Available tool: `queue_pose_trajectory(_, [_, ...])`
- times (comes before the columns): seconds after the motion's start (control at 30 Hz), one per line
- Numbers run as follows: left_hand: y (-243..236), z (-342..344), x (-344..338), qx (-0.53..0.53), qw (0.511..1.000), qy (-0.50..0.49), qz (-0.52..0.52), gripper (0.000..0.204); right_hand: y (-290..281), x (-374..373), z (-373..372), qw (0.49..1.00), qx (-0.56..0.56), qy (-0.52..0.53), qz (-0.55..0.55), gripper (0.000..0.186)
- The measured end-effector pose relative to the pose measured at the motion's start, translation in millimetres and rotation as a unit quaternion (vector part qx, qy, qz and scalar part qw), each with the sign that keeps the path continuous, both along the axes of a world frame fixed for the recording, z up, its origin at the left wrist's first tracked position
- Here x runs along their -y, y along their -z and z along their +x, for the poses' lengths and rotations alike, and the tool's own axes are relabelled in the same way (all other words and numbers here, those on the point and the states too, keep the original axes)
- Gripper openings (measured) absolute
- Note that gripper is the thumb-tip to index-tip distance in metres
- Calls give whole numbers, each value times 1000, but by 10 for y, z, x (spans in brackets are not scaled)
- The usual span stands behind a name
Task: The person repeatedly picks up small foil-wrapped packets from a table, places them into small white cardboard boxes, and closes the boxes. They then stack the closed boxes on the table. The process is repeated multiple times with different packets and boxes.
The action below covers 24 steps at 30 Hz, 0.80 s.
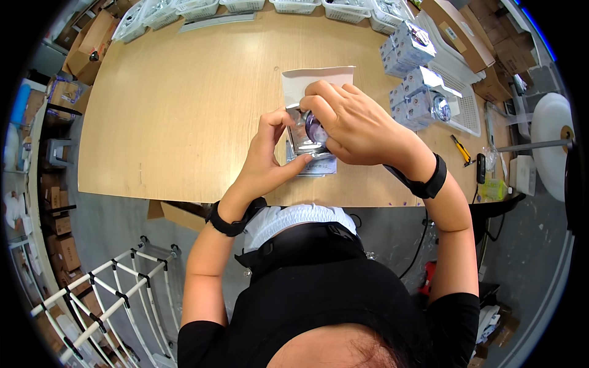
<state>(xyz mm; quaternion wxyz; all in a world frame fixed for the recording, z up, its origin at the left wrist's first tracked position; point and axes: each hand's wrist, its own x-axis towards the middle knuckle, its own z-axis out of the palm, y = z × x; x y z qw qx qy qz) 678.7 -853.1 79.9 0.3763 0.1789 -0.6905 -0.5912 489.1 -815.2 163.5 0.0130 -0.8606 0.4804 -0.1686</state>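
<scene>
A small open box point(292, 131) with a shiny, silvery inside sits at the near middle of the table, its white flap point(319, 76) raised on the far side. My left hand point(268, 150) grips its left side, thumb along the near edge and fingers at the left edge. In my right hand point(351, 121) is a purple, shiny round piece point(315, 129), pinched over the box's opening; the fingers hide much of it. I cannot tell how deep it sits in the box. Under the box, a light printed panel point(319, 167) shows toward me.
White baskets point(296, 6) of packed items line the far edge. Stacked blue-and-white boxes point(412, 104) stand right, beside a white basket point(471, 113). A yellow utility knife point(461, 149) and a black device point(481, 167) lie near the right edge. A white pipe rack point(116, 288) stands lower left.
</scene>
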Motion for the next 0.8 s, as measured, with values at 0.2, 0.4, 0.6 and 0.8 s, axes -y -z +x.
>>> queue_pose_trajectory(0.2, [40,-2,13,1,1000,-2,3,54,-57,-36,-141,998,51,8,22,34])
queue_pose_trajectory(0.4, [31,-2,-8,-5,1000,-6,-3,54,-46,-224,-204,997,33,66,13,40])
queue_pose_trajectory(0.6, [-23,-11,13,48,997,-3,-57,56,96,-274,-199,990,73,117,40,29])
queue_pose_trajectory(0.8, [-128,9,22,72,995,21,-59,75,19,-280,-106,992,37,121,-12,23])
